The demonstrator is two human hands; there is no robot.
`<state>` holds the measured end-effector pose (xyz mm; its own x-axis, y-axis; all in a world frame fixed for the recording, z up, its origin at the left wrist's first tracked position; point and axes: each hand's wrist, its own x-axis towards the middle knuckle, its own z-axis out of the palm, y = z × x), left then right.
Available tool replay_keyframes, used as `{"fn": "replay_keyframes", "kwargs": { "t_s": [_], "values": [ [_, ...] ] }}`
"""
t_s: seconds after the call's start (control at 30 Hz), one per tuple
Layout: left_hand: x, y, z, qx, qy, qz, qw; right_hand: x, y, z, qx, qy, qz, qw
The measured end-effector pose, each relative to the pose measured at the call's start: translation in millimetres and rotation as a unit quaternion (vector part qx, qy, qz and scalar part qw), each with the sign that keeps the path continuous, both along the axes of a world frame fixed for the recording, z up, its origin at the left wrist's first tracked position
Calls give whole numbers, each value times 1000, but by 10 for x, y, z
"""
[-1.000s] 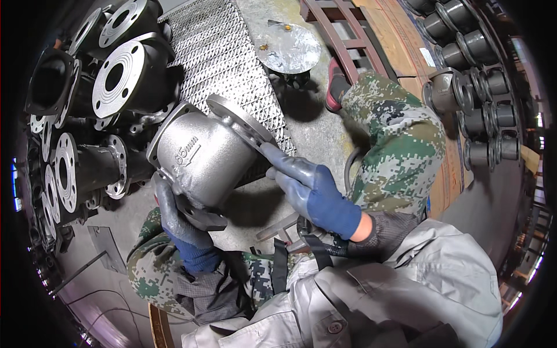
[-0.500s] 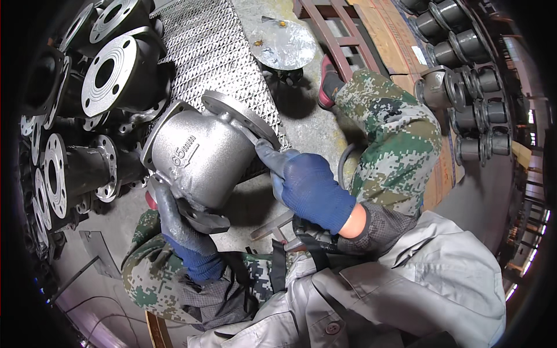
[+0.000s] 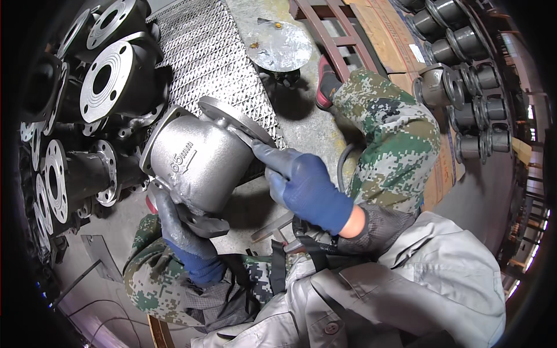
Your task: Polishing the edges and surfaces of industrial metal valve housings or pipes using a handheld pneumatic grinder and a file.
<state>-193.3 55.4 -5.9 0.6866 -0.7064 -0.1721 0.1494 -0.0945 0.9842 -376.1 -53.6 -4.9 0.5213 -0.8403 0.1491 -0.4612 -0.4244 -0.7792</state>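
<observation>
A silver-grey cast metal valve body (image 3: 200,159) with several flanges, raised markings and an arrow on its side, is tilted in front of me. My left hand (image 3: 188,238), in a blue and grey work glove, grips its lower flange from below; part of the fingers is hidden behind the casting. My right hand (image 3: 307,182), gloved alike, is closed with its index finger stretched along a slim grey metal tool (image 3: 242,137). The tool's tip touches the casting just below its upper round flange. Most of the tool is hidden in the hand, so its kind cannot be told.
Flanged castings (image 3: 104,81) are stacked at the left, and darker ones (image 3: 444,87) stand at the right. A metal mesh panel (image 3: 200,52) lies beyond the valve body. Further back are a round metal-topped stool (image 3: 281,49), a brown steel frame (image 3: 333,35) and cardboard (image 3: 386,35).
The valve body has shifted slightly left and down with my left hand. My right hand and the slim tool have moved a little left and down, still at the upper flange.
</observation>
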Motion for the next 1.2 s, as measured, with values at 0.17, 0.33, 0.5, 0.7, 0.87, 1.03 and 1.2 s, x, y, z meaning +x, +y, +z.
{"fn": "replay_keyframes", "kwargs": {
  "t_s": [0.17, 0.33, 0.5, 0.7, 0.87, 1.03, 1.2],
  "values": [
    [-60, -90, 120, -8, 71, 20, 997, 76, 114, -115, -38, 158, -15, 987],
    [-76, -93, 134, -7, 112, 33, 993, -4, -13, -38, -118, 322, 58, 938],
    [-1, 10, 28, 19, -11, 3, 1000, -89, -188, 201, -84, 322, 156, 930],
    [-14, -45, 54, 9, 86, 29, 996, -139, -108, 167, 86, 122, 78, 986],
    [-9, -51, -4, 3, 105, 36, 994, -82, -167, 173, 243, 3, 33, 970],
    [11, -20, -81, 6, -8, -1, 1000, -88, -338, 378, 478, -31, 31, 877],
    [-2, -62, -32, -24, 73, 26, 997, -38, -277, 369, 538, -71, -11, 840]
  ]
}}
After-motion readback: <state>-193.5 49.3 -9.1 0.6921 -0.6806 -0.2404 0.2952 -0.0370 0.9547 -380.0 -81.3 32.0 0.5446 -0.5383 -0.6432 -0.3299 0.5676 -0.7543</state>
